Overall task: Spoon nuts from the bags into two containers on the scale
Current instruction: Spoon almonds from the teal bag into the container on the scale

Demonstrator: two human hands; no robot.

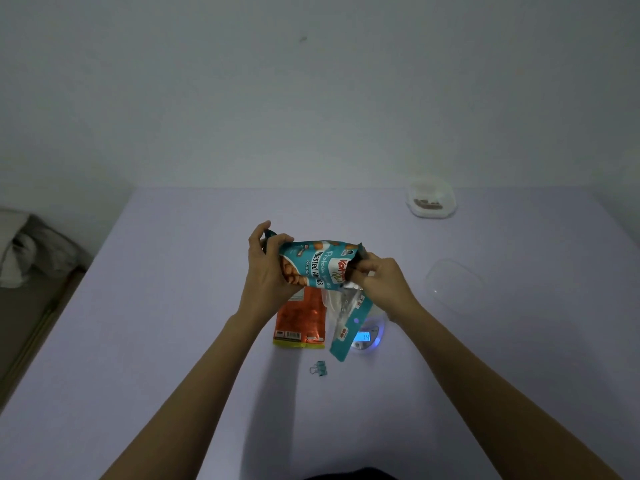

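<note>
So on my feed both hands are up over the table [173,306], holding the teal almond bag [311,263] sideways between them. The left hand [268,268] is wrapped round the bag's bottom end with its fingers curled tight. The right hand [381,280] pinches the mouth end, fingers bunched on the edge. A teal strip [348,332] dangles from that end in front of the scale [369,336], whose display glows blue. The orange bag [300,317] lies flat just left of the scale, under the almond bag. A small teal binder clip [319,368] lies nearer me. One container [430,200] with some nuts sits far back right, and a clear lid [453,282] lies right of the hands.
</note>
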